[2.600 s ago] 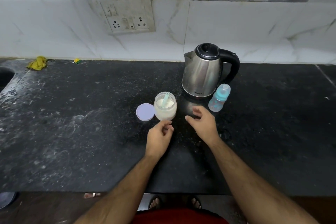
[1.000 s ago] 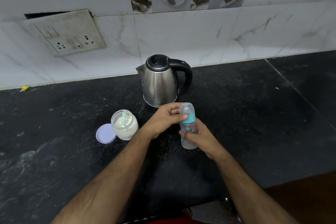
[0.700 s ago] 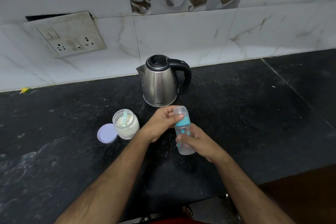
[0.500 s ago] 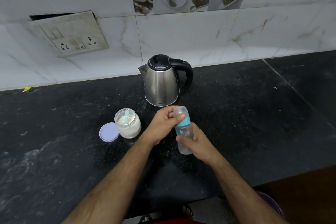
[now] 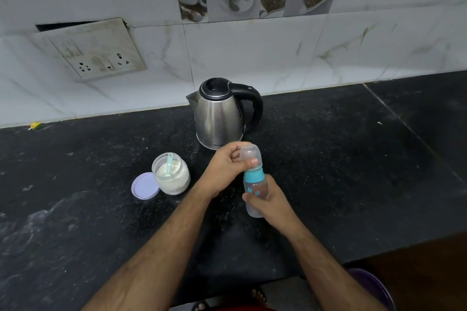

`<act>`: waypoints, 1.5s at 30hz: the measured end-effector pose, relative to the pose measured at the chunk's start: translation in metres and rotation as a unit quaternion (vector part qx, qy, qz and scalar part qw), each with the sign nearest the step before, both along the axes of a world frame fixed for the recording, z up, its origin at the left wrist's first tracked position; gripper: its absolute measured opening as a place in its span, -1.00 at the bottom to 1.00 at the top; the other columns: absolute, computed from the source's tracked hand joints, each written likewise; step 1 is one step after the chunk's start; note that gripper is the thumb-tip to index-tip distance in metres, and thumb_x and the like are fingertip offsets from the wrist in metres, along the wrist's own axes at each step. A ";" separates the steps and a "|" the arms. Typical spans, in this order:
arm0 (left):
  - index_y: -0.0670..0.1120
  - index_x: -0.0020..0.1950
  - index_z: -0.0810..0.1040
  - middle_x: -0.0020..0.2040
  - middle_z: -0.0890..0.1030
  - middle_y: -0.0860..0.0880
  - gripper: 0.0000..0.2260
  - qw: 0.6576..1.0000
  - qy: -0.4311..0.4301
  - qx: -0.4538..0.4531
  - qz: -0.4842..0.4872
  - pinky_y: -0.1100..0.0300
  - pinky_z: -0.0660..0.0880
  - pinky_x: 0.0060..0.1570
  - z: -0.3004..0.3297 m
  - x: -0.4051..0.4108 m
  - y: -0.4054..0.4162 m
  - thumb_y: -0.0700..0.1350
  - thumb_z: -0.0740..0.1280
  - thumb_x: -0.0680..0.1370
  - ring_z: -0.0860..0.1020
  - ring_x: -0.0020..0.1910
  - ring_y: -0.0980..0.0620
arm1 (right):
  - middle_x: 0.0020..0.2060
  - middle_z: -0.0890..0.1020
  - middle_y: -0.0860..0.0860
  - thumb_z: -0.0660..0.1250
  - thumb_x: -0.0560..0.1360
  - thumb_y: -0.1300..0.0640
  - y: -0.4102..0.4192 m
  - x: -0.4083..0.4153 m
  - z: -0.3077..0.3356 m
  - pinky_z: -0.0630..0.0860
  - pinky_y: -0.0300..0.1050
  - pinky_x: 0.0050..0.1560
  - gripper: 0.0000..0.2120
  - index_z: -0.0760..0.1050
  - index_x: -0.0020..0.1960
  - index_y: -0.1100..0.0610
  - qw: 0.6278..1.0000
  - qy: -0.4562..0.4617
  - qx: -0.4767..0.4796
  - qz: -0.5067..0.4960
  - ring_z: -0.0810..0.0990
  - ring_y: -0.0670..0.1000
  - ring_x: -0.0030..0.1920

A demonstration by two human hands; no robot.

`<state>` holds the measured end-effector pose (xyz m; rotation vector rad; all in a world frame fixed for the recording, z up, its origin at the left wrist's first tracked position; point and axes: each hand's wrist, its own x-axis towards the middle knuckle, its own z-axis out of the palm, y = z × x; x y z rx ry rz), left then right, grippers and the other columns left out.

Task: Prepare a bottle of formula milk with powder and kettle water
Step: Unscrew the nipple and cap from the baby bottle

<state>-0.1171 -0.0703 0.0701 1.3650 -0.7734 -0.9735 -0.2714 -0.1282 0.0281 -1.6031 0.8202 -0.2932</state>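
Observation:
My right hand [image 5: 271,203] grips the body of a clear baby bottle [image 5: 255,189] with a teal collar, held a little above the black counter [image 5: 341,171]. My left hand [image 5: 225,171] pinches the bottle's clear dome cap [image 5: 249,155], which sits on top of the collar. Behind the hands stands a steel kettle [image 5: 219,116] with a black lid and handle. Left of my left hand is an open jar of white powder [image 5: 171,174] with a pale teal scoop standing in it. The jar's lilac lid [image 5: 144,186] lies flat beside it.
A white socket plate [image 5: 96,48] hangs loose on the tiled wall at the back left. A small yellow-green scrap [image 5: 34,126] lies at the counter's back edge. The counter's front edge runs below my forearms, with a purple bin rim [image 5: 376,288] beneath at the right.
My right hand picked the bottle up from beside the kettle and brought it forward. My left hand closed on its cap. The camera turned to the right.

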 end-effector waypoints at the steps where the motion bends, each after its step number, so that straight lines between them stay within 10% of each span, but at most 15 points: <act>1: -0.17 0.27 0.53 0.13 0.68 -0.15 -0.66 1.000 0.014 -0.003 0.013 0.18 0.59 0.07 0.000 0.000 -0.004 -0.25 0.44 0.51 0.65 0.09 0.00 | 0.01 0.59 -0.07 0.49 0.46 0.13 -0.003 -0.004 -0.004 0.48 -0.31 -0.11 -0.63 0.43 0.20 -0.02 1.000 0.006 -0.001 -0.008 0.61 -0.12 -0.01; 13: -0.04 0.37 0.50 0.25 0.58 0.03 -0.44 0.952 -0.211 0.192 0.110 0.16 0.46 0.27 -0.061 0.003 -0.062 -0.16 0.56 0.40 0.56 0.19 0.08 | 0.03 0.57 -0.22 0.60 0.34 0.14 -0.065 -0.037 -0.010 0.48 -0.23 0.15 -0.41 0.46 0.30 -0.02 0.985 0.029 -0.114 -0.123 0.56 -0.19 0.08; 33: -0.05 0.50 0.36 0.40 0.44 -0.04 -0.36 0.903 -0.341 0.223 0.137 0.06 0.43 0.35 -0.090 -0.008 -0.065 -0.09 0.51 0.46 0.46 0.33 0.00 | 0.10 0.59 -0.20 0.58 0.36 0.11 -0.080 -0.036 -0.021 0.47 -0.33 0.11 -0.41 0.45 0.32 -0.05 0.993 0.028 -0.095 -0.067 0.55 -0.24 0.11; 38: -0.09 0.18 0.65 0.12 0.66 0.07 -0.78 0.966 -0.193 0.088 0.152 0.22 0.55 0.09 -0.061 -0.027 -0.040 -0.05 0.38 0.58 0.61 0.06 0.23 | 0.08 0.61 -0.14 0.55 0.39 0.16 -0.070 -0.024 -0.015 0.55 -0.20 0.12 -0.48 0.46 0.28 -0.04 0.997 0.004 -0.058 -0.048 0.60 -0.15 0.10; 45: 0.00 0.44 0.42 0.37 0.53 0.00 -0.37 0.997 -0.004 0.058 -0.057 0.12 0.50 0.29 -0.018 -0.012 -0.014 0.17 0.46 0.42 0.51 0.35 0.07 | 0.07 0.65 -0.08 0.48 0.42 0.13 -0.040 -0.002 0.012 0.56 -0.10 0.14 -0.58 0.49 0.23 -0.10 0.996 -0.023 0.043 0.075 0.64 -0.15 0.08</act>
